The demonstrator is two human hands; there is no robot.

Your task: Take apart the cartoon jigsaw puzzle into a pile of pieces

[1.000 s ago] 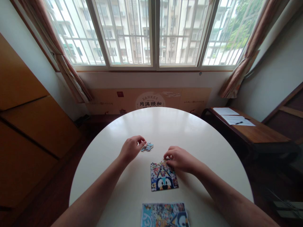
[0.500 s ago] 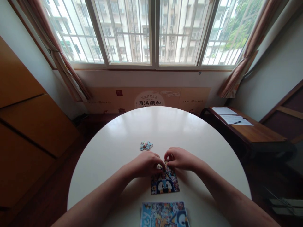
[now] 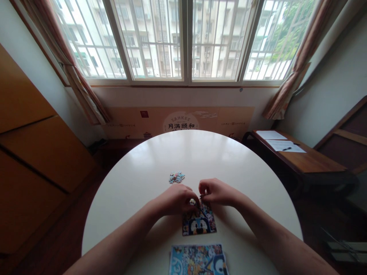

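— White table, round. Puzzle near the near edge, both hands pinched shut at its far edge: left hand on a small piece, right hand fingertips closed beside it, contents too small to tell.

— Risk?

— Could shove the joined part askew or pop seams if pressed at a slant. Could knock the box lid over the near rim with a forearm.

— Room?

— Plenty far and to both sides; only loose pieces just beyond. Tight near side.
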